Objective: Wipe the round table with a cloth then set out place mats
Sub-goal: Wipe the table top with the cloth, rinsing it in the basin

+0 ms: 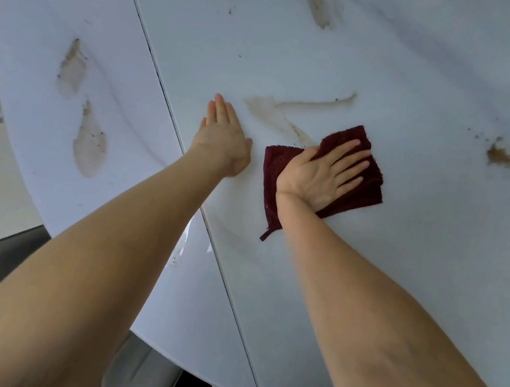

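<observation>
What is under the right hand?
The right hand presses flat on a folded dark red cloth lying on the round table. Whether any stain lies beneath the cloth is hidden.

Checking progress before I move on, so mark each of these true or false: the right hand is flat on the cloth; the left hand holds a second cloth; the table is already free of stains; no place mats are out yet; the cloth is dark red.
1. The right hand lies flat on the cloth. True.
2. The left hand holds a second cloth. False: it rests open on the bare table, holding nothing.
3. The table is free of stains. False: brown smears remain, such as the streak just beyond the cloth and a blot to the right.
4. No place mats are in view. True.
5. The cloth is dark red. True.
</observation>
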